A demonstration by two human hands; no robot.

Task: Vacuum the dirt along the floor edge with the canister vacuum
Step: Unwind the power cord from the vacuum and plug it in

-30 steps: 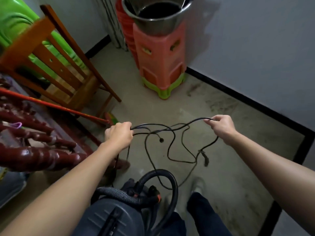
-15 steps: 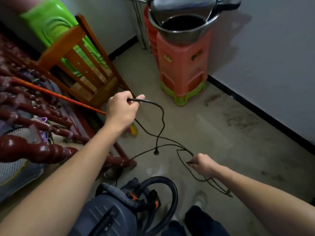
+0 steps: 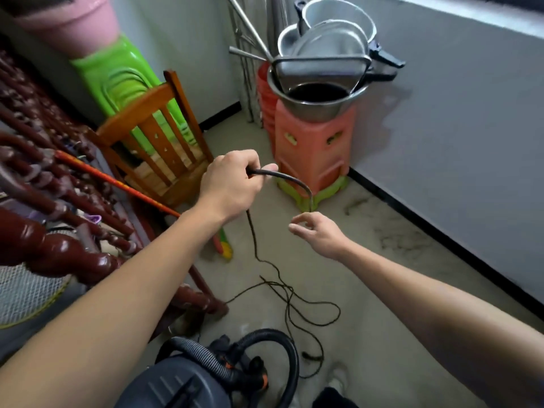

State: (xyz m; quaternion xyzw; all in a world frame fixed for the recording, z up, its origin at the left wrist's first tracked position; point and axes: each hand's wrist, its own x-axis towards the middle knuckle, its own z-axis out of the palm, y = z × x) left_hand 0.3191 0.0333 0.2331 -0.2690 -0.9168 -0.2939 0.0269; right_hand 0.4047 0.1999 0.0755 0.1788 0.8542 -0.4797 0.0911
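The dark grey canister vacuum (image 3: 176,384) sits at the bottom of the view with its black hose (image 3: 290,357) looped over it. Its thin black power cord (image 3: 290,298) lies in loose loops on the floor. My left hand (image 3: 229,187) grips a raised stretch of this cord, which arcs right and drops toward my right hand (image 3: 321,234). The right hand's thumb and index finger curl into a loose ring just under the cord's hanging end; whether they pinch it is unclear. Dark dirt smudges (image 3: 397,240) lie on the floor along the black baseboard (image 3: 441,240).
A pink and green plastic stool stack (image 3: 312,151) topped with metal pots (image 3: 321,92) stands in the corner. A wooden chair (image 3: 159,142), a red broom handle (image 3: 117,184) and dark carved furniture (image 3: 44,231) crowd the left. My shoe (image 3: 338,378) is beside the vacuum.
My left hand lifted the cord higher. My right hand let go of the cord bundle near the floor and rose toward the hanging end; the loops dropped to the floor.
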